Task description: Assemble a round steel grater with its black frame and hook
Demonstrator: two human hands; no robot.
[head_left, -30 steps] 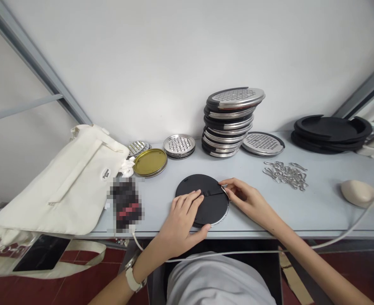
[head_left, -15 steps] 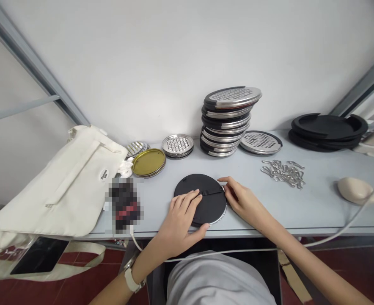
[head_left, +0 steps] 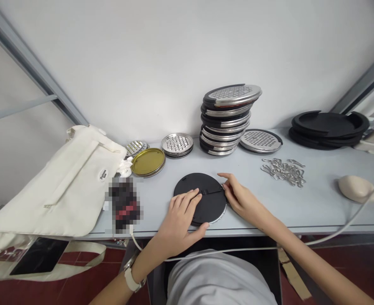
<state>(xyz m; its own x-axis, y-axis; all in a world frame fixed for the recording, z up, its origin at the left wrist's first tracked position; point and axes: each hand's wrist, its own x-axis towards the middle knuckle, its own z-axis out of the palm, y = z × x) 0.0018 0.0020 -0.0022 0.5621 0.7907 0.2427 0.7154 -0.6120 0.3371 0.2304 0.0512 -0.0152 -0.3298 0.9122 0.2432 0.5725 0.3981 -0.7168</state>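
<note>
A round black disc with a metal lower rim lies on the table near the front edge. My left hand rests on its left part, fingers stretched flat over the top and thumb at the front rim. At the disc's right edge, where a narrow slot runs in from the rim, my right hand has its fingertips pinched together with the index finger raised. Whatever sits in that pinch is hidden by the fingers. Several small metal clips lie in a loose pile to the right.
Behind stands a tall stack of metal graters with black rims, beside one single grater. Gold lids and small grater discs lie left. Black rings, a beige lump, a cable and a white bag surround them.
The right index finger has lifted slightly away from the disc's edge, and a shiny bit seen at the right fingertips is now covered. The left hand and disc stay in place.
</note>
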